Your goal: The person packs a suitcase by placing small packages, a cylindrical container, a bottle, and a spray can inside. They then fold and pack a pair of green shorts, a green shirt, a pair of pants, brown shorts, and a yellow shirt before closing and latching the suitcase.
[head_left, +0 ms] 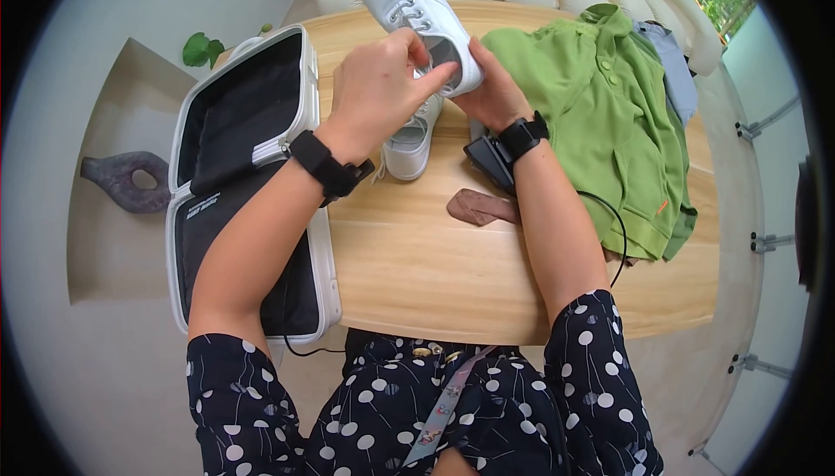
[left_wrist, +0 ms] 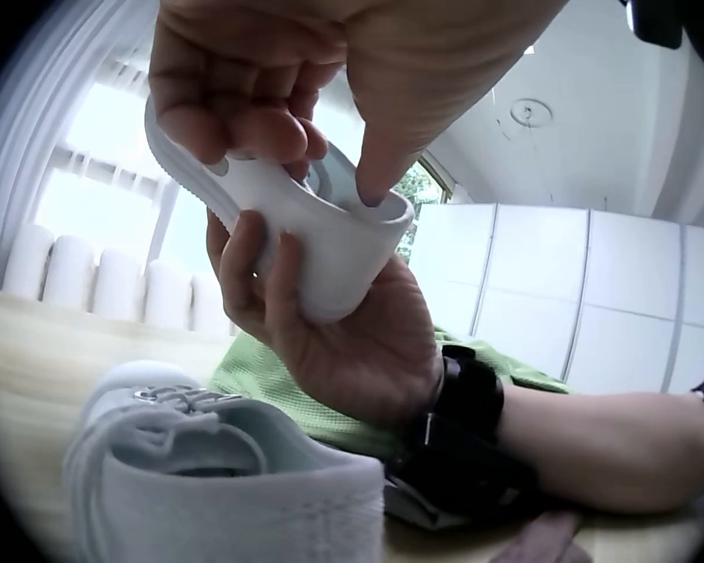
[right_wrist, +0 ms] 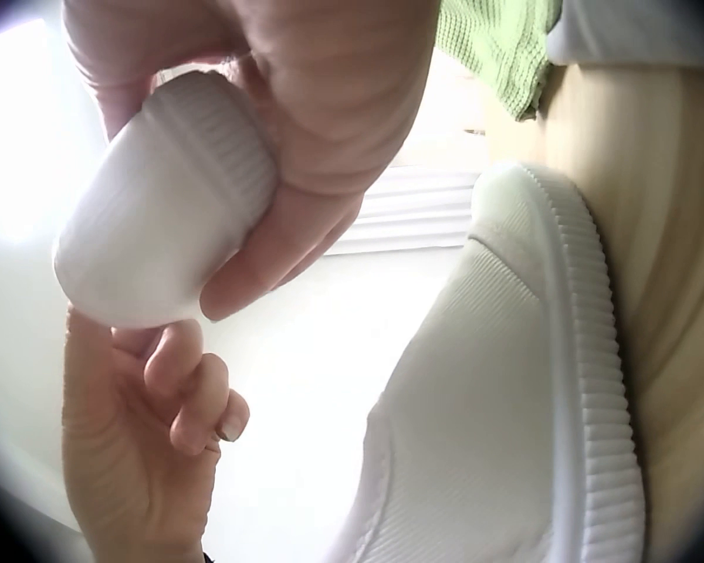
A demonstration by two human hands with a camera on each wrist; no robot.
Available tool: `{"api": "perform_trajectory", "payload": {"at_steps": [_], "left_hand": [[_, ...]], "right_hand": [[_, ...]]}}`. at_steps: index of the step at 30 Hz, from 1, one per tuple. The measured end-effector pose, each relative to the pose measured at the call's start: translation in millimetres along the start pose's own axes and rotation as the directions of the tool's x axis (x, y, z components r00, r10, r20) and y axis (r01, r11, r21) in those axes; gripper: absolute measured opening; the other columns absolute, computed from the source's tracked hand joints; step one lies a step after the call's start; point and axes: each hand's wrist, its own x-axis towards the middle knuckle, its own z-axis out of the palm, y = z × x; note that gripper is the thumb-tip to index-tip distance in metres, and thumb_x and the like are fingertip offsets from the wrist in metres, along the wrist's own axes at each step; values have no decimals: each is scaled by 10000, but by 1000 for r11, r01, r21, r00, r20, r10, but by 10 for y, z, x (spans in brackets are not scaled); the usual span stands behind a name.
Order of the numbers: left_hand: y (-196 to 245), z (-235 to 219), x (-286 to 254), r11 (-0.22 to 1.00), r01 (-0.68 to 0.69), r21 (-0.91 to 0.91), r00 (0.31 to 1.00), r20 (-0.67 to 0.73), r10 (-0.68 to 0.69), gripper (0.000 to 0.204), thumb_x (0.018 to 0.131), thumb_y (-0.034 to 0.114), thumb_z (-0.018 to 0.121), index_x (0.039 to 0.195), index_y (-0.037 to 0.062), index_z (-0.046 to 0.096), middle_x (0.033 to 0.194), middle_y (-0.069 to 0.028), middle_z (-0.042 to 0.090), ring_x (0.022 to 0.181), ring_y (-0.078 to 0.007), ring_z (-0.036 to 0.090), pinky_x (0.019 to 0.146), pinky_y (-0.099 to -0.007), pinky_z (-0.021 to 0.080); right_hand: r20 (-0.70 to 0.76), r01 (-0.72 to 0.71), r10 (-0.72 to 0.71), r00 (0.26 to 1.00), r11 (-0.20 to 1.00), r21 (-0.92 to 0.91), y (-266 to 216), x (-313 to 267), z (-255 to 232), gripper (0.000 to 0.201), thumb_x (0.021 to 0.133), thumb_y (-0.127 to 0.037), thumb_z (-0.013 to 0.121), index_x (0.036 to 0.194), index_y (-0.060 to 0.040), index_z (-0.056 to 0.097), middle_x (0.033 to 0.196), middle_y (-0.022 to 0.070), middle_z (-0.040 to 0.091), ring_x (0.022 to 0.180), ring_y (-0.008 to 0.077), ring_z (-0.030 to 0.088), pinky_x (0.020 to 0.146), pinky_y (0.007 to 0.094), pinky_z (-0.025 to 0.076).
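A white lace-up sneaker [head_left: 404, 6] is held up over the table, toe pointing away. My right hand [head_left: 496, 89] grips it from beneath, around the heel and sole. At the shoe's opening is my left hand [head_left: 374, 85], its thumb [left_wrist: 387, 153] inside the heel and its curled fingers [left_wrist: 264, 135] at the side of the opening. The laces lie partly behind those fingers. A second white sneaker [head_left: 407, 159] stands upright on the table below, its toe hidden in the head view; its loose laces [left_wrist: 88, 469] hang over the side.
An open white suitcase [head_left: 326, 259] with black lining lies on the left of the wooden table [head_left: 417, 293]. Green clothing [head_left: 600, 128] is heaped on the right, over a grey-blue garment [head_left: 670, 67]. A folded brown cloth [head_left: 474, 206] lies near the right forearm, and a black cable [head_left: 622, 224] trails beside it.
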Motion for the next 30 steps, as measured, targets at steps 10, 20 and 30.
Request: {"api": "perform_trajectory", "payload": {"at_steps": [10,20,30], "left_hand": [[104,-27,-54,993,-19,-116,1000,-20,17,155,758,154,666,712,36,577,554,-92,564,505,-248,584,496,-352,445],[144,-48,-183,951,-97,-294,995,-40,89,138,808,128,660,814,22,572,639,-71,560,493,-179,512,476,-305,403],[-33,-58,-98,966,94,-242,976,-170,-137,597,741,237,754,1176,10,414,915,-126,509,738,-191,571,596,-313,477]], "right_hand": [[167,-19,-1,986,993,115,25,3,-32,649,910,-438,552,1406,-82,329,1341,93,479,1241,225,466,1064,412,349],[184,-32,-3,983,982,187,53,0,-53,612,935,-430,510,1413,-98,324,1362,99,458,1254,229,452,1075,451,343],[153,-13,-12,988,987,157,58,-5,27,687,922,-502,489,1417,-63,307,1401,126,413,1278,258,429,1105,460,305]]}}
